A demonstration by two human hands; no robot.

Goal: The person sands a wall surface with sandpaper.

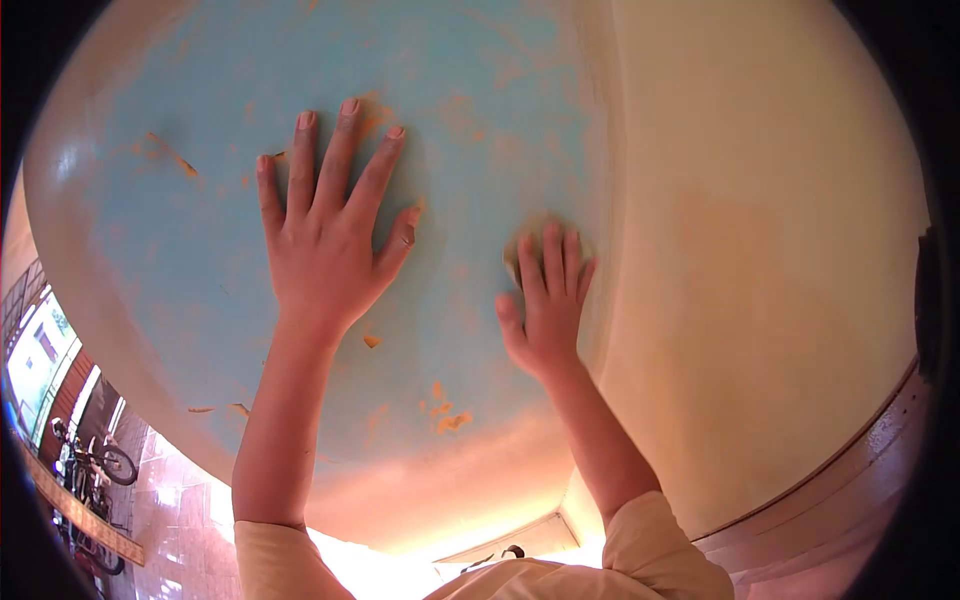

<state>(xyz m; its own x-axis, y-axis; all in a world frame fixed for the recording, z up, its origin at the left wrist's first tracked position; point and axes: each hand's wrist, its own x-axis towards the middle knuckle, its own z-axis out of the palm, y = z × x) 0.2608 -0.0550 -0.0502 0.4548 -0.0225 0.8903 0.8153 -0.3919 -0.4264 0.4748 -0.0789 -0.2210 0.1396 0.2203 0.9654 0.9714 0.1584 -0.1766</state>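
Note:
My left hand (330, 235) lies against the blue painted wall (460, 60), its fingers spread wide and nothing in its grasp. Lower and to the right, my right hand (550, 305) presses a small pale flat piece (512, 258) to the same wall, close to the corner. Only the edge of this piece shows past the fingers, which are slightly blurred, and I cannot tell what it is made of. Around both hands the blue paint is worn, with orange patches (452, 420) and a few curled flakes (372, 341).
A cream wall (770, 250) meets the blue one at the corner on the right. At lower left, an opening shows a tiled floor (175, 500), a motorcycle (112, 465) and a wooden bar (85, 510). Dark reddish wood (840, 510) runs along the lower right.

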